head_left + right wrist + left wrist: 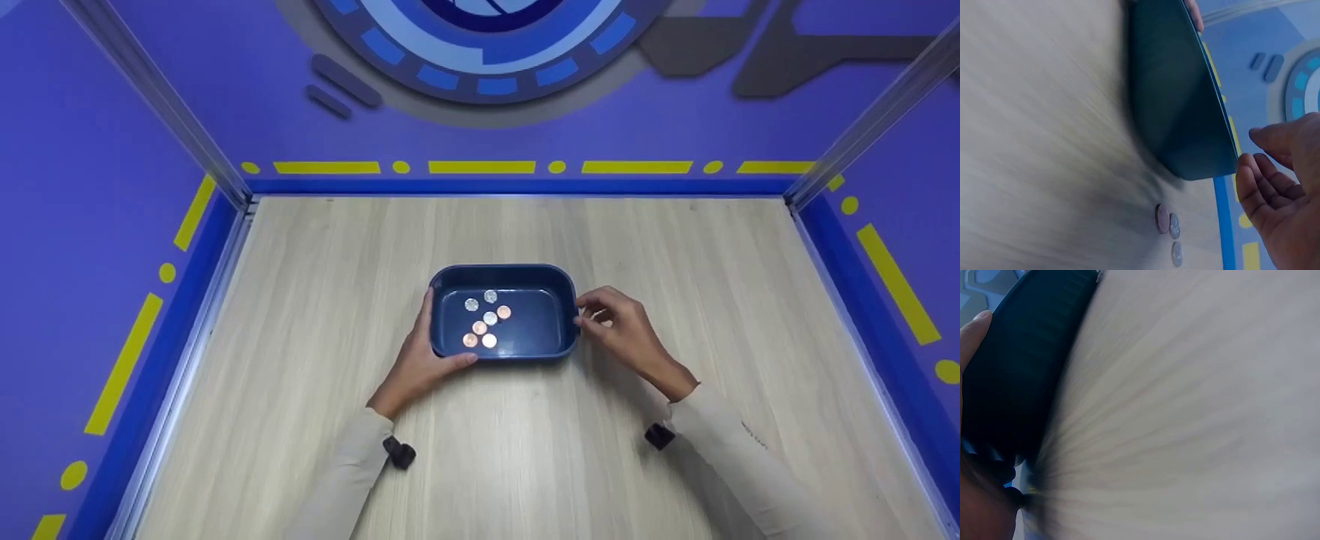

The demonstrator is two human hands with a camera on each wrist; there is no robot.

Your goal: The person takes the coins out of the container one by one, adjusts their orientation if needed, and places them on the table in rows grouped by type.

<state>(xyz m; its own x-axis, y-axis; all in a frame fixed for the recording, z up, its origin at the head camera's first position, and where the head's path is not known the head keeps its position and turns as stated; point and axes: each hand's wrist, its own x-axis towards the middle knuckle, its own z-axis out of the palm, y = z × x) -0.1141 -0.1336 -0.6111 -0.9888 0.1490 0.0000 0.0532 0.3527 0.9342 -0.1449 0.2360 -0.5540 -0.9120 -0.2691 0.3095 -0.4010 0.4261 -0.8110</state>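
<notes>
A dark blue rectangular box [536, 322] stands in mid-table in the head view, with several copper and silver coins [480, 328] scattered over the left half of its floor. My left hand [424, 356] grips its left end, the thumb along the front rim and the fingers against the side wall. At the right end, my right hand [622, 330] has its fingertips right at the rim, fingers loosely bent. In the right wrist view a gap shows between that thumb and the fingers. Below the box there, one copper and two silver coins [1175, 226] lie on the table.
Pale wood-grain tabletop [360, 247] surrounds the box. Blue printed panels with yellow dashes [481, 166] enclose it at the back and both sides, joined by metal corner posts [165, 97]. A black wrist camera [400, 453] sits by the left sleeve.
</notes>
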